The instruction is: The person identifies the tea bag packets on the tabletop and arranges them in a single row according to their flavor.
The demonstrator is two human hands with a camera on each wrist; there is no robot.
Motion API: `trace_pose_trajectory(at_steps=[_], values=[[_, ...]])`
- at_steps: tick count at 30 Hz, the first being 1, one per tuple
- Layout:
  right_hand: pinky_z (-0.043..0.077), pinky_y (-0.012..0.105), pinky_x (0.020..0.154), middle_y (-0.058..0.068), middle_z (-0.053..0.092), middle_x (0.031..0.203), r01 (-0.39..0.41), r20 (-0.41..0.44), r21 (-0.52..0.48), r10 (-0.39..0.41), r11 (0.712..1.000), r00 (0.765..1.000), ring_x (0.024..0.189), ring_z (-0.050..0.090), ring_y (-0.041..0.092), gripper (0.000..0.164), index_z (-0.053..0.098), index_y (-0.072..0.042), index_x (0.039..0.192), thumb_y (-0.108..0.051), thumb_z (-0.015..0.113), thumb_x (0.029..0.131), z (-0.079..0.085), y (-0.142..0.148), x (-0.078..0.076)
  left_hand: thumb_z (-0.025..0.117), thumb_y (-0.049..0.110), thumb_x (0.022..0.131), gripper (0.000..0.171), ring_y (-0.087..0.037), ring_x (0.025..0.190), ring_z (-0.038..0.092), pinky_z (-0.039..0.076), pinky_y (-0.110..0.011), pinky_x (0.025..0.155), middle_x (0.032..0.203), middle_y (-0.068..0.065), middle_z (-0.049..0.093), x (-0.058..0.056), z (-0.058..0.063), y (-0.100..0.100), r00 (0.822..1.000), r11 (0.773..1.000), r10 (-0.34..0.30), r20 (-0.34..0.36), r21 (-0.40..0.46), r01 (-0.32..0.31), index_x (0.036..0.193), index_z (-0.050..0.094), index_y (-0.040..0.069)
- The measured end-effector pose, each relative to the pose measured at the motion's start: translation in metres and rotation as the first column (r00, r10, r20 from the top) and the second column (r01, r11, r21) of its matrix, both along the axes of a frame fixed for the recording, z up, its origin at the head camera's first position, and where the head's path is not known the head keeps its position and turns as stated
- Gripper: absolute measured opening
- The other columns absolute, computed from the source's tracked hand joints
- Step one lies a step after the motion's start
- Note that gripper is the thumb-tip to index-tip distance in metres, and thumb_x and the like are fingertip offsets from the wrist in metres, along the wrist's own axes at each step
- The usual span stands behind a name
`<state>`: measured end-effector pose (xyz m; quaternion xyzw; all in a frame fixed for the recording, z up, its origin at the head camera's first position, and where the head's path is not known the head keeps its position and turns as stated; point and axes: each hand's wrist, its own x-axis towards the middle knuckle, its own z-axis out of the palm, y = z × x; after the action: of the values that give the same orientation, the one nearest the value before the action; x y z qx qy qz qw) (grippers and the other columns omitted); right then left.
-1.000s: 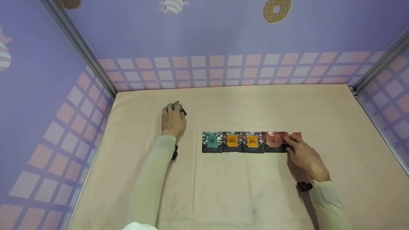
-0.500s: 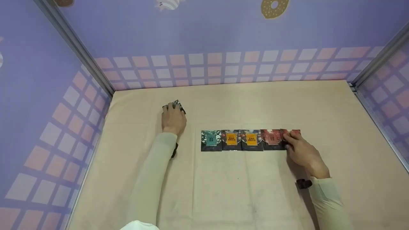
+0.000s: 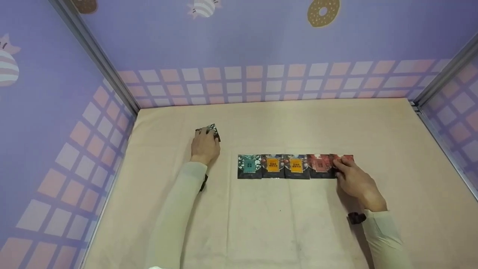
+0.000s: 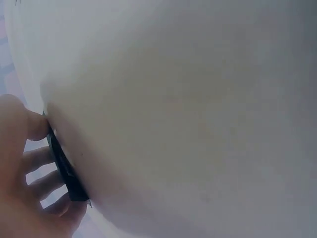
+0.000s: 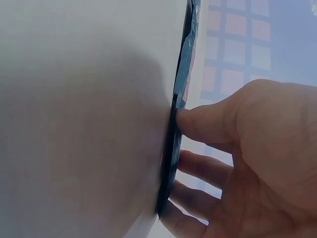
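At the left of the cloth, my left hand grips a dark square packet with a green-and-white floral print, turned at an angle. Its thumb and several fingers bear on the packet's edges in the left wrist view. On the right, my right hand holds a red-and-black packet at the right end of a row, partly covering it. In the right wrist view the thumb is at this packet's near side, with the other fingers spread along it. That packet lies against the cloth.
The row continues leftward with another red packet, two orange-labelled packets and a green one, edges meeting or overlapping. They lie on a beige cloth. Purple checked panels enclose the back and sides.
My left hand has drawn the green floral packet slightly toward me. The right hand and the row stay put; the head view has shifted a little.
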<state>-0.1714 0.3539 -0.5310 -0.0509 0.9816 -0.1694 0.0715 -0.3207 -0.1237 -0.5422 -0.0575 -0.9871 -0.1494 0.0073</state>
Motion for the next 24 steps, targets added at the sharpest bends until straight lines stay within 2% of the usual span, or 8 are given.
trace_pose_trajectory(at_steps=[12, 24], values=[[0.050, 0.073, 0.098, 0.038, 0.036, 0.162, -0.011, 0.002, -0.011, 0.011, 1.000, 1.000, 0.139, 0.046, 0.063, 0.053, 0.045, 0.004, 0.158, -0.012, 0.054, 0.108, 0.002, 0.001, 0.000, 0.052, 0.021, 0.111, 0.045, -0.047, 0.148, 0.046, 0.038, -0.055, 0.124, 0.158, -0.025, 0.051, 0.024, 0.008, -0.002, 0.998, 0.998, -0.066, 0.005, -0.021, 0.066, 0.150, 0.058, -0.001], [0.050, 0.073, 0.096, 0.037, 0.036, 0.163, -0.026, 0.002, -0.003, 0.026, 1.000, 1.000, 0.139, 0.046, 0.063, 0.053, 0.045, 0.004, 0.158, -0.013, 0.053, 0.109, 0.001, 0.002, 0.000, 0.052, 0.021, 0.112, 0.044, -0.047, 0.145, 0.048, 0.041, -0.055, 0.122, 0.155, -0.025, 0.053, 0.039, 0.008, -0.004, 0.994, 0.994, -0.111, 0.004, -0.025, 0.111, 0.149, 0.059, -0.001]])
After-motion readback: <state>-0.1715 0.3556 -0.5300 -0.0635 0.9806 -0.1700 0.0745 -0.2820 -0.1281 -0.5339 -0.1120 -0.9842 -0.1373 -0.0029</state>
